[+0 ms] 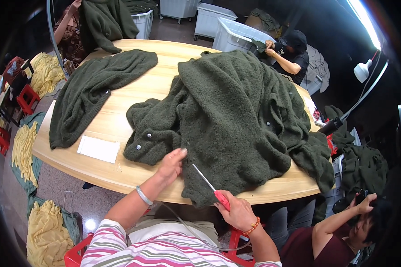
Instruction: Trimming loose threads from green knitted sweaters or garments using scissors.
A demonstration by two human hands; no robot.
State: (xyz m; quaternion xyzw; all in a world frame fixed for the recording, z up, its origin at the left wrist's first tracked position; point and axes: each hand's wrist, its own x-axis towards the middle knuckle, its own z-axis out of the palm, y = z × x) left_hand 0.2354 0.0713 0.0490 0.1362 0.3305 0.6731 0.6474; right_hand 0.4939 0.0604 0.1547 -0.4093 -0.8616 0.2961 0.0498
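Observation:
Spread in a heap before me lies a dark green knit cardigan (227,111), its near edge hanging over the front of the table. My left hand (170,165), with a silver bangle at the wrist, pinches the cardigan's fabric at its left side; exactly what lies between the fingertips is hard to see. In my right hand (239,213) is a red-handled tool (222,200) with a long thin metal shaft, which points up and left over the fabric. Shiny round buttons (139,147) show on the cloth left of my left hand.
Another dark green knit garment (98,89) lies on the left of the wooden table (165,46), beside a white paper (98,149). Co-workers are at the far left, the far right and near right. Beyond stand grey-white bins (227,33); a lamp (363,69) hangs at right.

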